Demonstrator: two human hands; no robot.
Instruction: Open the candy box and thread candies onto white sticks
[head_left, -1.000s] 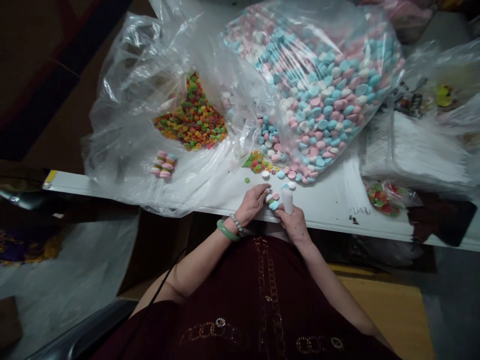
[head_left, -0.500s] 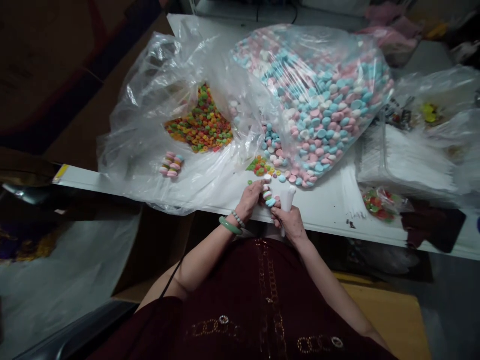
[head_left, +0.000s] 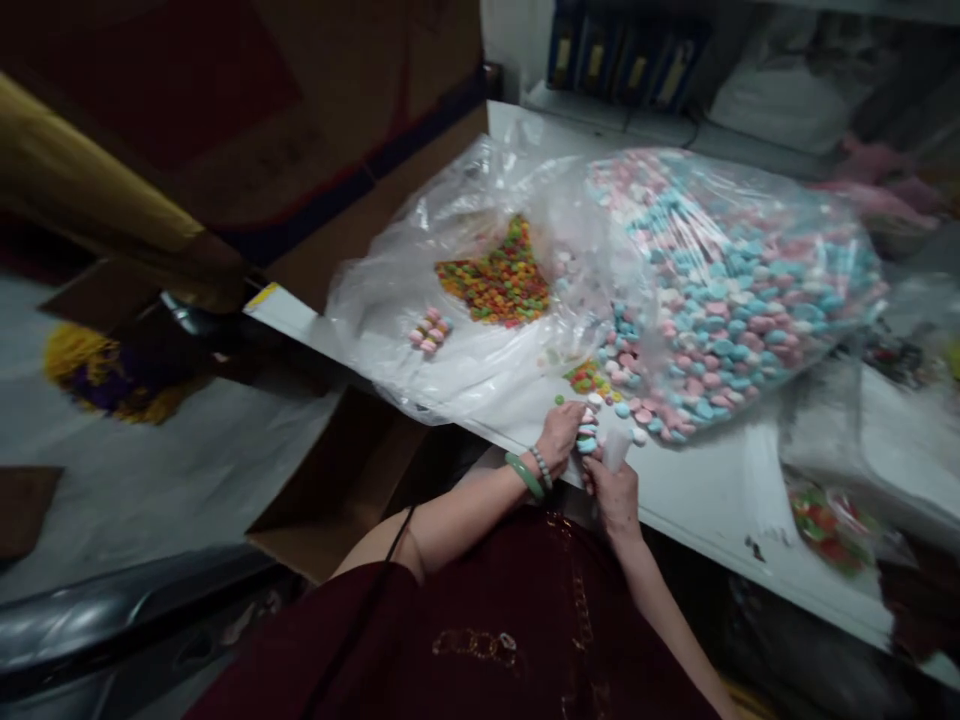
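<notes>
My left hand [head_left: 559, 435], with a beaded bracelet and a green bangle at the wrist, is closed on a candy stack [head_left: 587, 432] of pink, white and pale blue rounds. My right hand [head_left: 616, 492] is closed on a narrow, whitish translucent piece [head_left: 616, 446] that stands up from the fingers; its kind is unclear. The right fingertips are close to the stack's lower end, and I cannot tell whether they touch it. Just beyond the hands lie small ring candies [head_left: 586, 378] and loose pastel candies [head_left: 651, 414], by the mouth of a big clear bag [head_left: 757, 300] of them.
A second clear bag [head_left: 397, 250] holds colourful ring candies [head_left: 499, 285]. Finished-looking candy stacks [head_left: 430, 332] lie on the white table [head_left: 697, 500] to the left. A plastic tray [head_left: 832, 425] and a bag of gummies [head_left: 832, 525] are at right. An open cardboard box [head_left: 337, 490] stands below the edge.
My view has swung left and up, so the table and hands appear further right and lower. Both hands keep their hold on the same things.
</notes>
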